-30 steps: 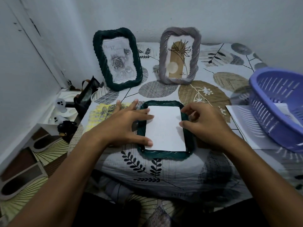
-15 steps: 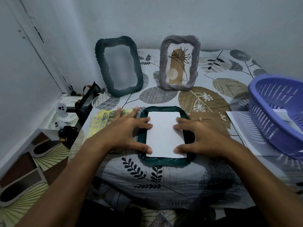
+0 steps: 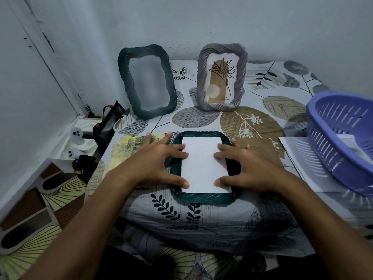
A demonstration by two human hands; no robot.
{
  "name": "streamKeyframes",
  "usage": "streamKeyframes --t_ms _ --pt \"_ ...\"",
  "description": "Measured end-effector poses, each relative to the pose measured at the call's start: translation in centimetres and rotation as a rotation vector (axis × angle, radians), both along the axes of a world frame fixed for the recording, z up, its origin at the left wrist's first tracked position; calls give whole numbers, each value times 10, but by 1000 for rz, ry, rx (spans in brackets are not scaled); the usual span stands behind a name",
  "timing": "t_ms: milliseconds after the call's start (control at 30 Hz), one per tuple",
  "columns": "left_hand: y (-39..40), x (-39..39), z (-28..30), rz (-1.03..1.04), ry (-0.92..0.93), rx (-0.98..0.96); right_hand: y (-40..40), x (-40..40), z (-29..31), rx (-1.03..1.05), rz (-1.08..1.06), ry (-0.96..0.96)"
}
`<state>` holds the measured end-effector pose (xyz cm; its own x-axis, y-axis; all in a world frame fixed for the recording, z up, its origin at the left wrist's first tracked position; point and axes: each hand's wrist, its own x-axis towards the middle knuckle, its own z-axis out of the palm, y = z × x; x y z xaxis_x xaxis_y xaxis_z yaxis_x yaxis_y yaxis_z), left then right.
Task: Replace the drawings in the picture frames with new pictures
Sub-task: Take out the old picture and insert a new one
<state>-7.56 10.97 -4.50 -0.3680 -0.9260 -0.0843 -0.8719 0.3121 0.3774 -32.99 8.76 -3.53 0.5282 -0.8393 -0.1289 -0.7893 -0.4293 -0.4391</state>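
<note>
Leaf-print bedspread (image 3: pixel 201 219), green frame (image 3: pixel 201 198) face down, both hands flat, fingers spread, pressing white sheet (image 3: pixel 203 164)

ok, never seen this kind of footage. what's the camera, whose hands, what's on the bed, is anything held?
No machine here: a person wears one wide-angle camera on the head, looking forward and down at their own bare hands. On the patterned bedsheet a green frame lies flat with a white sheet of paper on it. The left hand and right hand press spread fingers on the paper's side edges; nothing is gripped. Behind, a dark frame and a grey frame with a plant drawing stand against the wall. A purple basket sits on loose papers at right.
</note>
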Motion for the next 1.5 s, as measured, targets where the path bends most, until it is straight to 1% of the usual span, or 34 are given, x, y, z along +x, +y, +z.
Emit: streamKeyframes --t_ms 233,367,600,700,833,1067,1500 --pt "-1 -3 0 31 66 18 1 -1 1 2 -3 -1" --pt "-6 -1 -7 57 46 33 1 -2 1 -1 -3 3" --pt "-8 -2 -2 20 6 37 0 1 2 -2 11 3" --pt "-10 -2 -2 29 -12 65 -1 0 3 21 20 -1" --pt "-11 -5 -1 10 -34 57 -3 -4 5 63 52 43" --pt "-11 -4 3 10 -20 82 -4 -6 8 111 59 40" --pt "-10 -4 9 21 -36 114 -5 -6 5 77 49 35"
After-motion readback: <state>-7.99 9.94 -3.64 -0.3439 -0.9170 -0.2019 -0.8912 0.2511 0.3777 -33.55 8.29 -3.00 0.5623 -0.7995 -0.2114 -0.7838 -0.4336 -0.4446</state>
